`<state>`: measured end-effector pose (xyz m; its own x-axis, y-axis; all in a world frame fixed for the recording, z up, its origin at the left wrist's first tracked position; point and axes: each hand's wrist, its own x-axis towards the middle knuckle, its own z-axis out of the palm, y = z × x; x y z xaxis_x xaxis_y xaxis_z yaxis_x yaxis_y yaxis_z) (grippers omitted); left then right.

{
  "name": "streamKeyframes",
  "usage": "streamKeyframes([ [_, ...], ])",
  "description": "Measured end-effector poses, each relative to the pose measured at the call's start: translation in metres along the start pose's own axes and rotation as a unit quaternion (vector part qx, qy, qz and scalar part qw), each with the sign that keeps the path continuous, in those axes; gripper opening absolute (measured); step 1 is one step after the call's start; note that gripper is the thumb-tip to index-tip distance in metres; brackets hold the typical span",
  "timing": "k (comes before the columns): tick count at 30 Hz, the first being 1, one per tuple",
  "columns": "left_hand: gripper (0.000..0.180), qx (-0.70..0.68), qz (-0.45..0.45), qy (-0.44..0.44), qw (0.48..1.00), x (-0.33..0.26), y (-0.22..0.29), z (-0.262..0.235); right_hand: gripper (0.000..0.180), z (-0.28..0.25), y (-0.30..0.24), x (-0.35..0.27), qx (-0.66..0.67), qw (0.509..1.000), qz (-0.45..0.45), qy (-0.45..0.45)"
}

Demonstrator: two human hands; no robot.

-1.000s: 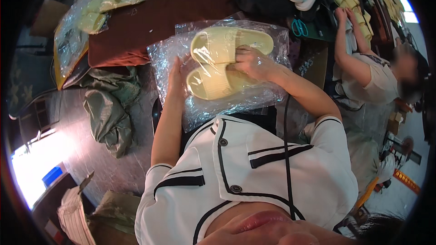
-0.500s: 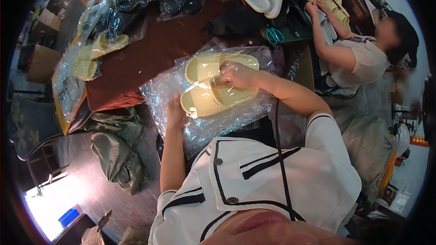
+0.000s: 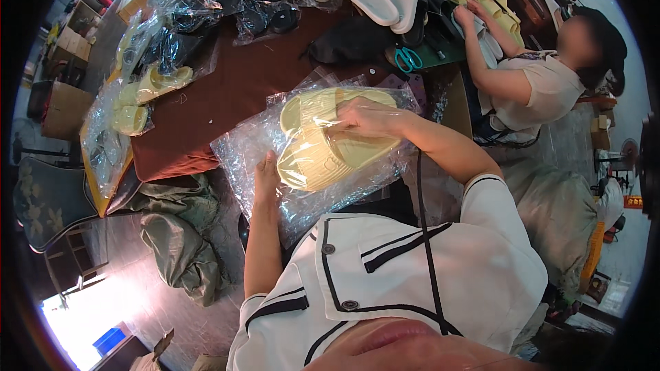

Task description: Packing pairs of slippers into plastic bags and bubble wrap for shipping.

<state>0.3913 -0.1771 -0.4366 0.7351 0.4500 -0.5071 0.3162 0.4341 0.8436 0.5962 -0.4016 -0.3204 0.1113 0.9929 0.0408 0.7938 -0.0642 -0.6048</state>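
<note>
1. The near edge of the brown table cover (image 3: 237,82) is overlapped by clear plastic bags (image 3: 249,143).
2. The yellow slippers (image 3: 317,154) are positioned side by side at the bags, straps covered by glossy film.
3. The slippers are gripped by the right hand (image 3: 370,117), its fingers curled in.
4. The bags' left side is touched by the left hand (image 3: 267,175), thumb raised; its closure cannot be told.

I can make out no readable lettering; marks on the orange strip (image 3: 633,202), far right, are too small.

lower-left glare, dark rim, edges possibly soft
</note>
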Motion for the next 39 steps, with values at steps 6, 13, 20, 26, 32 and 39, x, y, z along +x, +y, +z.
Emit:
streamKeyframes([
  [6,0.066,-0.183,-0.047,-0.105,0.976,0.023,-0.016,-0.022,0.039,0.021,-0.003,0.003,-0.007,1.0,0.004,0.01],
  [13,0.061,-0.169,-0.032,-0.119,0.978,0.016,-0.006,-0.021,0.019,0.046,-0.019,0.012,0.06,0.989,-0.054,-0.121],
  [20,0.046,-0.162,-0.008,-0.052,0.985,0.028,-0.028,-0.028,0.015,0.035,-0.021,0.002,0.045,0.995,-0.008,-0.083],
  [26,0.046,-0.178,-0.015,-0.039,0.983,0.034,-0.035,-0.026,0.018,0.046,-0.021,-0.006,-0.03,0.993,-0.103,-0.048],
  [32,0.043,-0.132,-0.019,-0.056,0.989,0.036,-0.033,-0.026,0.014,0.047,-0.042,-0.019,0.017,0.999,0.018,-0.028],
  [39,0.037,-0.208,-0.026,-0.032,0.977,0.039,-0.021,-0.03,0.015,-0.001,-0.044,-0.056,-0.251,0.953,-0.101,0.135],
])
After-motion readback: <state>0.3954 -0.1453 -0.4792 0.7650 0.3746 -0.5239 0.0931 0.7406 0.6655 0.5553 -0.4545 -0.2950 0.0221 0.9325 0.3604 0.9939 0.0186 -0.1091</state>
